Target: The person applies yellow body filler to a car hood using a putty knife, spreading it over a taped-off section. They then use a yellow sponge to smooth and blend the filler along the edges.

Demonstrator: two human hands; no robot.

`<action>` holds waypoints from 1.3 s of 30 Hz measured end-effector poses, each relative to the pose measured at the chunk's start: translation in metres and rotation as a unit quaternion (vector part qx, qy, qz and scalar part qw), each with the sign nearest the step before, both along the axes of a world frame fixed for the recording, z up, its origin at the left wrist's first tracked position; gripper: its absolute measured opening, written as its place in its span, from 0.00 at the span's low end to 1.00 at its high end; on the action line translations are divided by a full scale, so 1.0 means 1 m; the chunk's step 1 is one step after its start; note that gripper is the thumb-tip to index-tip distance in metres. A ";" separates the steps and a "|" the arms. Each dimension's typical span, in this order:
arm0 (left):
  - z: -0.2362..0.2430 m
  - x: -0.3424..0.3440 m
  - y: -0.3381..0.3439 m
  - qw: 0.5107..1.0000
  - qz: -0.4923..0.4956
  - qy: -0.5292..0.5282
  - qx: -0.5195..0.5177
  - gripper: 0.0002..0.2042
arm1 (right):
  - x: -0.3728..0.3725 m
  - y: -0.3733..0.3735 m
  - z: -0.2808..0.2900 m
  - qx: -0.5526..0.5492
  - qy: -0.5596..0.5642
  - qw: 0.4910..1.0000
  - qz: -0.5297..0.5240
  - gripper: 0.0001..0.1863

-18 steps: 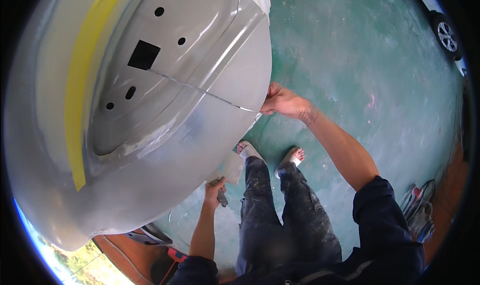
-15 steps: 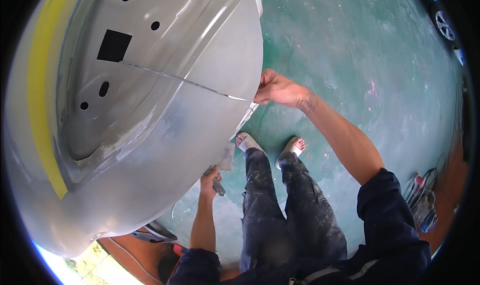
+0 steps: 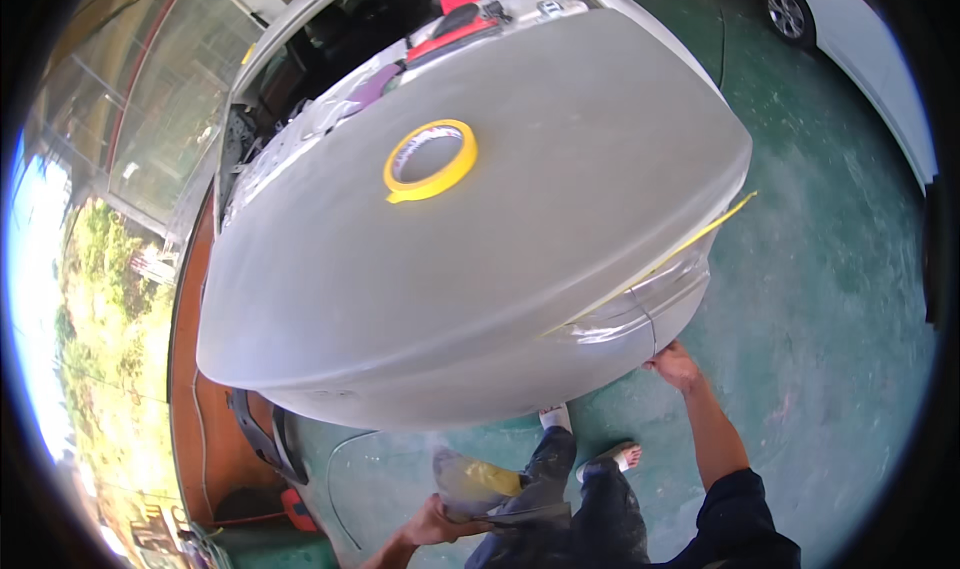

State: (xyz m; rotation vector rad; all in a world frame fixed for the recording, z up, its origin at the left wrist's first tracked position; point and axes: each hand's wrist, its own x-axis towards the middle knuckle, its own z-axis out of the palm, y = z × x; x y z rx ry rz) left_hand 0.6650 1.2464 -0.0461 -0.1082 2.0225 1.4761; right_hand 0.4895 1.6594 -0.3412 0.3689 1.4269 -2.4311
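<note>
My left hand point(image 3: 432, 525) clasps a grey-and-yellow sheet point(image 3: 462, 481); my right hand point(image 3: 676, 366), grip unclear, meets the panel point(image 3: 500, 259) — slipping could scratch it.

Right grip point(image 3: 676, 367) holds a thin wire point(image 3: 652, 322) at the grey panel's point(image 3: 480, 259) edge.

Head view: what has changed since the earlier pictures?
The view swung up, showing the yellow tape roll. The left hand drew back from the panel toward the body, holding a flat plate. The right hand stays at the panel's edge, by the thin strand.
</note>
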 end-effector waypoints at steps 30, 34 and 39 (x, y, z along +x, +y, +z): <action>0.218 -0.141 -0.122 0.920 -0.088 0.239 -0.298 0.39 | 0.018 0.015 -0.016 -0.035 0.001 0.999 -0.041 0.15; 0.216 -0.142 -0.134 0.808 -0.182 0.380 -0.411 0.41 | 0.019 0.002 -0.018 -0.014 0.000 0.999 -0.035 0.13; 0.243 -0.131 -0.089 0.630 -0.127 0.359 -0.676 0.40 | 0.017 -0.003 -0.021 -0.009 0.007 0.999 -0.043 0.15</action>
